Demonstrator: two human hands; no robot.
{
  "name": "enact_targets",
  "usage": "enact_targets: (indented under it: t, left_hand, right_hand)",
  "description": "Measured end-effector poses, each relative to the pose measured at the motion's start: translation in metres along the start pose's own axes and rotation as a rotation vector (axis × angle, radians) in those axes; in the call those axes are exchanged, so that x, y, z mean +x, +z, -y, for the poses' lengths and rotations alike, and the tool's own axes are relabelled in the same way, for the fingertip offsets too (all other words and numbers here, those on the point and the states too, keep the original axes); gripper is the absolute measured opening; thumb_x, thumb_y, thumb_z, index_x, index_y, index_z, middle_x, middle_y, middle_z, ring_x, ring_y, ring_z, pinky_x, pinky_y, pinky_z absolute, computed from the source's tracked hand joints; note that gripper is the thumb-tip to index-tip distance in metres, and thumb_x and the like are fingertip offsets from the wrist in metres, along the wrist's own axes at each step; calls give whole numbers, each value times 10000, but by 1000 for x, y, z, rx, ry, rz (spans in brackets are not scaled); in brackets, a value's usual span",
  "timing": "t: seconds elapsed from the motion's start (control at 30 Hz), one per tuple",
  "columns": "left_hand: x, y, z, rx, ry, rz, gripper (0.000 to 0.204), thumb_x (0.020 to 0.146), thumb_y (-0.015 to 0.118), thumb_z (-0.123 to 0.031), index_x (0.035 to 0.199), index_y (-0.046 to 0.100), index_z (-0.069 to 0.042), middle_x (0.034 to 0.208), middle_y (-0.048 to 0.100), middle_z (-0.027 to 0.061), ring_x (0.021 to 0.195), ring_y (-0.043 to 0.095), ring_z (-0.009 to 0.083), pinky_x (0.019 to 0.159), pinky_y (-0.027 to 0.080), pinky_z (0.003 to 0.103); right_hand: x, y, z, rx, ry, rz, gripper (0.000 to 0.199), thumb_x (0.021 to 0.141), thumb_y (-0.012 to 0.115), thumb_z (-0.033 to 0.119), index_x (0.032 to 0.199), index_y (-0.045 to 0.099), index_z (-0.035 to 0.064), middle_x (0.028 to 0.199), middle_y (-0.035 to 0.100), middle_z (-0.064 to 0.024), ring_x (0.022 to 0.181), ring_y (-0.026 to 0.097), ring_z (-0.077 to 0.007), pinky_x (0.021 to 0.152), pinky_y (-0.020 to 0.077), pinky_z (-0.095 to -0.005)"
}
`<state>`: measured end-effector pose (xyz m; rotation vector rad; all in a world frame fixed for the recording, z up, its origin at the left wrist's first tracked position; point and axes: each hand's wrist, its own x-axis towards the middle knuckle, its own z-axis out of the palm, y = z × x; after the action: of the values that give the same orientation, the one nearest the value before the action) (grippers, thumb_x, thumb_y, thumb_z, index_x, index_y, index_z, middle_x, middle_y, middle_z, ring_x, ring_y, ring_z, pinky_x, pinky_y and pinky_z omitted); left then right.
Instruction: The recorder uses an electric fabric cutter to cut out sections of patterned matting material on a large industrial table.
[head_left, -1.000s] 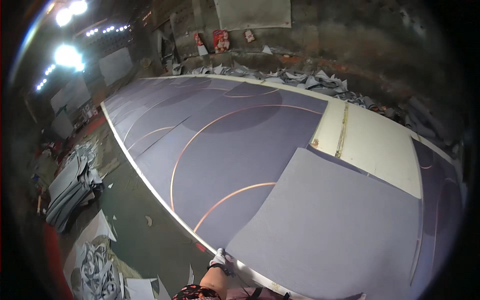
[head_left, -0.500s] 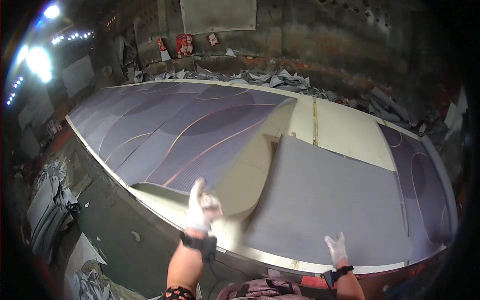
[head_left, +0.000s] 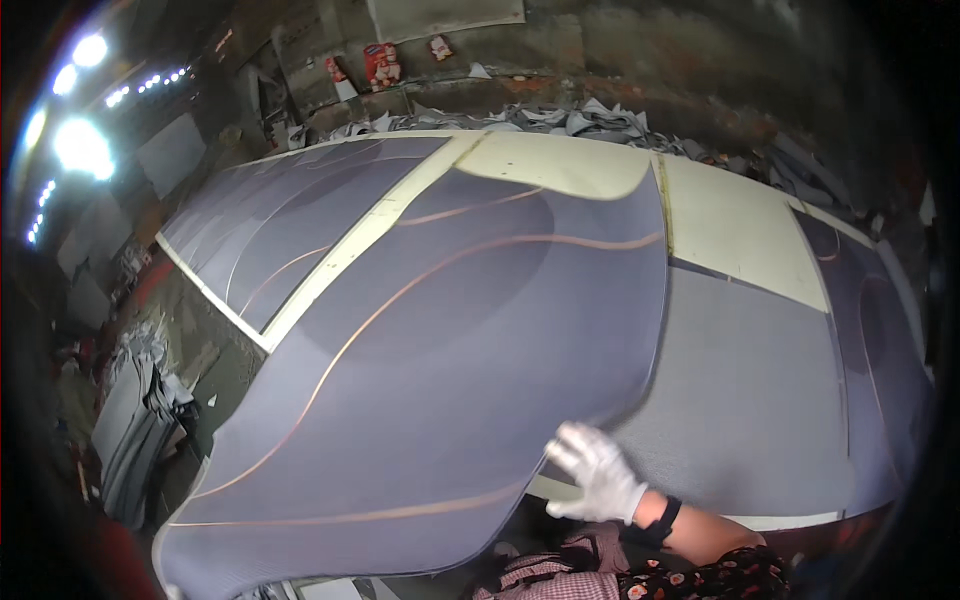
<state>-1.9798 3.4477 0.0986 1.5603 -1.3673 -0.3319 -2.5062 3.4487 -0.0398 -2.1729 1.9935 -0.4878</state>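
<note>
A large purple-grey patterned mat sheet (head_left: 430,380) with curved copper lines hangs lifted and bent over the near side of the table. Its near left corner droops at the lower left of the picture. My right hand (head_left: 600,475), in a white glove, has its fingers spread, the tips at or very close to the sheet's near right edge. Beneath that hand a plain grey sheet (head_left: 740,390) lies flat on the table. Of my left hand, only a small pale patch at the drooping corner may show; its fingers are hidden.
The long cream table (head_left: 735,225) bears another patterned sheet (head_left: 290,210) at the left and one (head_left: 875,350) at the right. Grey scraps (head_left: 600,122) are heaped along the back wall. A stack of grey sheets (head_left: 140,430) stands on the floor at left.
The patterned sheet has come off the table's left part and swung toward me, baring a cream strip. My right hand has moved left to its edge. My left hand has left its place mid-table.
</note>
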Motion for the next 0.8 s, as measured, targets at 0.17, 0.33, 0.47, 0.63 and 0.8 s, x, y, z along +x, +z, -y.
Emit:
enact_targets:
  t: [0.17,0.33,0.47,0.63,0.8]
  left_hand:
    - [145,148,-91,-131,553,176,559,920,543,-404,1240,575,53,1175,615,187,1053,603,255,960,457,372]
    - [185,421,-218,-609,788,637,441,921,534,-68,1353,508,17,1359,546,159,1276,507,288,1082,391,392]
    - [90,505,-271,-366,787,849,492,945,576,-248,1373,497,-19,1404,499,192,1327,447,317,1122,319,444]
    - [80,558,-89,521,673,729,664,880,607,-411,1454,420,-133,1500,384,191,1408,317,370,1151,201,557]
    - [44,612,-18,561,534,908,662,898,533,-528,1462,424,-199,1540,356,143,1442,275,341,1168,162,551]
  right_hand:
    - [-28,35,11,326,-83,426,774,845,519,685,1336,545,88,975,665,-235,898,665,-387,780,524,-466]
    - [-36,76,-43,721,592,29,640,850,599,616,741,634,-14,637,620,-179,653,644,-358,643,500,-433]
    - [14,31,-133,866,838,-324,590,825,673,519,735,613,-60,657,624,-217,641,634,-384,641,506,-451]
    - [62,-4,-241,690,974,-405,480,849,669,394,847,620,-84,852,653,-284,854,644,-412,805,492,-460]
    - [68,14,-320,479,1080,-484,454,868,634,368,902,619,-84,948,658,-289,963,627,-411,863,478,-471]
